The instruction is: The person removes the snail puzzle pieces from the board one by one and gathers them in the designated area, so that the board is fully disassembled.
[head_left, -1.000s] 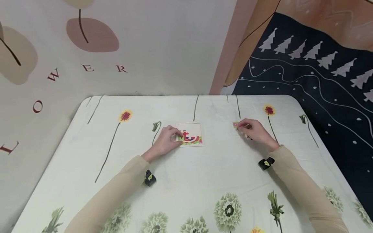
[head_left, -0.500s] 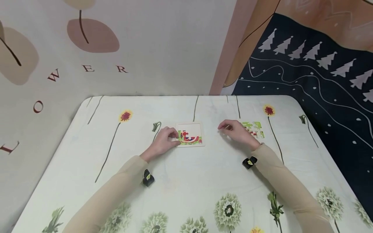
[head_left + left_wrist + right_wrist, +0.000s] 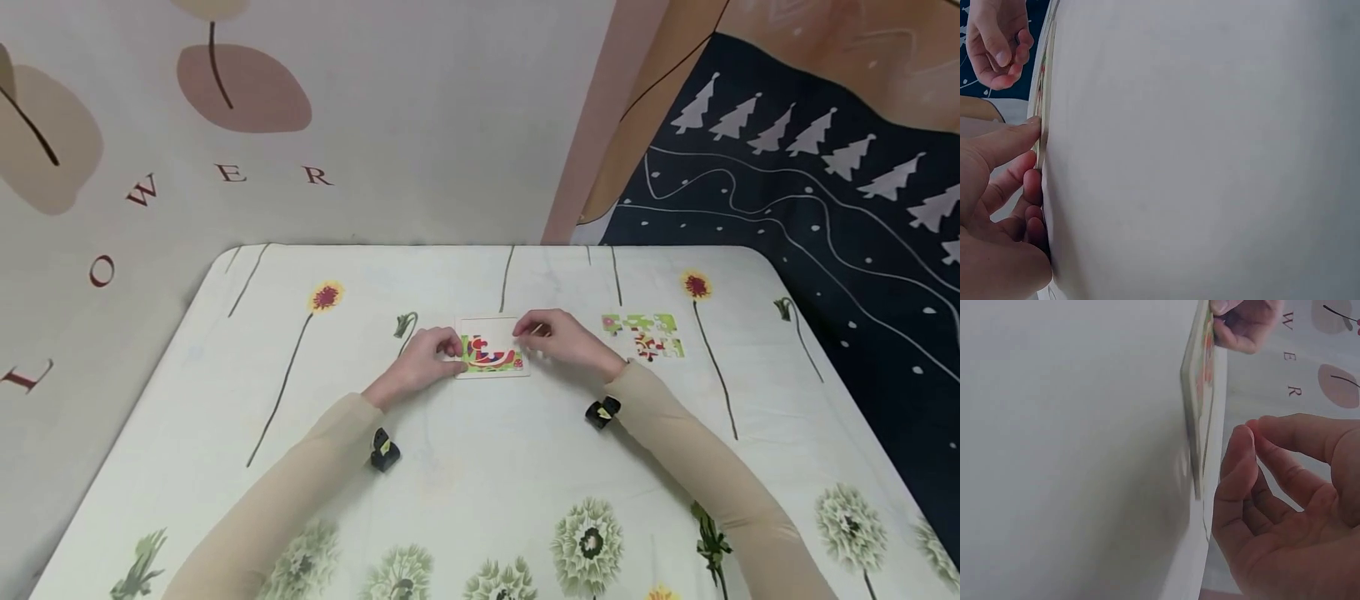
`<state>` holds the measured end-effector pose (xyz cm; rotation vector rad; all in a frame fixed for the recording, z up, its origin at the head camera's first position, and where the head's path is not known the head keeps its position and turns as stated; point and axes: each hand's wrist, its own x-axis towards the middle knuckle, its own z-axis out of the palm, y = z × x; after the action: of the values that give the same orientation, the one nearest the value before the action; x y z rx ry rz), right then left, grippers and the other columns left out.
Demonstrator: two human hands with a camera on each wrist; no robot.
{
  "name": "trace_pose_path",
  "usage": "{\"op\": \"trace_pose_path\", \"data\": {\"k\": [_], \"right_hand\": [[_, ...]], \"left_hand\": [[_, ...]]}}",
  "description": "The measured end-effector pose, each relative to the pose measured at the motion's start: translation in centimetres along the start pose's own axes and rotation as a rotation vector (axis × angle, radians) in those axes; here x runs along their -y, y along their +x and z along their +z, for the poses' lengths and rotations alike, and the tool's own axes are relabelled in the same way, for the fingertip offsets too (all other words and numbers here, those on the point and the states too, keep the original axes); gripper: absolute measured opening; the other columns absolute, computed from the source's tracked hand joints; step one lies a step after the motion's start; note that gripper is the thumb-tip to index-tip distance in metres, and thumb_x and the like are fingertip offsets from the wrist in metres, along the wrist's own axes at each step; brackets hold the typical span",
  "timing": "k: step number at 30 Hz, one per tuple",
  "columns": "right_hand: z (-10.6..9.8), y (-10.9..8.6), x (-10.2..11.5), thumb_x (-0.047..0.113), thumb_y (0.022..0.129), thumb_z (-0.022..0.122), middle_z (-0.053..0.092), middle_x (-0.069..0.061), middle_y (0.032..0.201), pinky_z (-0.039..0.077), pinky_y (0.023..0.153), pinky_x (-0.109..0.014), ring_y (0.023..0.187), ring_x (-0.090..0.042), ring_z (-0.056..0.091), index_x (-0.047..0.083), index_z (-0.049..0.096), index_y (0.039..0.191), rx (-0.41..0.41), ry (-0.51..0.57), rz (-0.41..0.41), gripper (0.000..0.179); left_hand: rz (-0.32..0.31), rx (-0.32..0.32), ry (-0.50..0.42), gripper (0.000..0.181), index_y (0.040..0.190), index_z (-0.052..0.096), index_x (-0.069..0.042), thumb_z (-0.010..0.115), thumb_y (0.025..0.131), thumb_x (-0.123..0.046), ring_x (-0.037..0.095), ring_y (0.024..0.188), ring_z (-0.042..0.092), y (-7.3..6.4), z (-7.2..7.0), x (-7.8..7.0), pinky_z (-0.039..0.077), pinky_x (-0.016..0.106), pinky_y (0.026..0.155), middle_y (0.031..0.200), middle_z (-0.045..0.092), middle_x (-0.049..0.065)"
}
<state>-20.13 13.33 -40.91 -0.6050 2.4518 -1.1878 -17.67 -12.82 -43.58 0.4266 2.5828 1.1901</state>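
Observation:
A square jigsaw board (image 3: 495,373) lies flat in the middle of the table. Its lower part is filled with a red, green and blue picture, and its upper part is plain white. My left hand (image 3: 427,358) holds the board's left edge between thumb and fingers. Over the board's right edge hovers my right hand (image 3: 558,337), thumb and fingertips brought together. In the right wrist view those fingertips (image 3: 1240,440) meet, and I cannot tell whether a small piece is between them. Several loose puzzle pieces (image 3: 640,323), green, pink and red, lie to the right of the board.
A white cloth with printed flowers covers the table (image 3: 465,517). Behind it rises a pale printed wall hanging (image 3: 420,150). A dark hanging with white trees (image 3: 765,192) stands at the right. Each wrist wears a black strapped device (image 3: 602,412).
My right hand has moved left from the loose pieces to the board's right edge, uncovering the pieces. My left hand stays at the board's left edge, its fingers drawn back slightly.

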Motion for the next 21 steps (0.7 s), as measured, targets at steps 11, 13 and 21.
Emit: {"op": "trace_pose_path", "data": {"k": [11, 13, 21], "right_hand": [[1.8, 2.2, 1.3, 0.009, 0.097, 0.058, 0.068, -0.016, 0.113, 0.047, 0.079, -0.025, 0.091, -0.019, 0.061, 0.000, 0.067, 0.117, 0.088, 0.040, 0.003, 0.024], [2.1, 2.6, 1.5, 0.010, 0.097, 0.057, 0.068, -0.016, 0.114, 0.048, 0.080, -0.025, 0.093, -0.019, 0.063, 0.000, 0.067, 0.118, 0.094, 0.048, 0.004, 0.025], [3.2, 3.7, 2.0, 0.009, 0.096, 0.057, 0.066, -0.017, 0.120, 0.051, 0.083, -0.027, 0.102, -0.023, 0.066, 0.001, 0.064, 0.127, 0.104, 0.056, 0.082, 0.033]], "left_hand": [[-0.006, 0.024, 0.001, 0.016, 0.092, 0.064, -0.003, 0.076, 0.082, -0.006, 0.020, 0.088, 0.051, 0.3, -0.1, -0.1, 0.039, 0.031, 0.084, 0.089, 0.059, 0.007], [-0.003, 0.023, -0.001, 0.016, 0.092, 0.064, -0.003, 0.076, 0.082, -0.006, 0.020, 0.088, 0.051, 0.3, -0.1, -0.1, 0.039, 0.031, 0.084, 0.089, 0.059, 0.007], [-0.006, 0.023, 0.001, 0.016, 0.092, 0.064, -0.003, 0.076, 0.082, -0.005, 0.020, 0.088, 0.052, 0.2, -0.2, 0.0, 0.039, 0.030, 0.083, 0.090, 0.059, 0.007]]}}
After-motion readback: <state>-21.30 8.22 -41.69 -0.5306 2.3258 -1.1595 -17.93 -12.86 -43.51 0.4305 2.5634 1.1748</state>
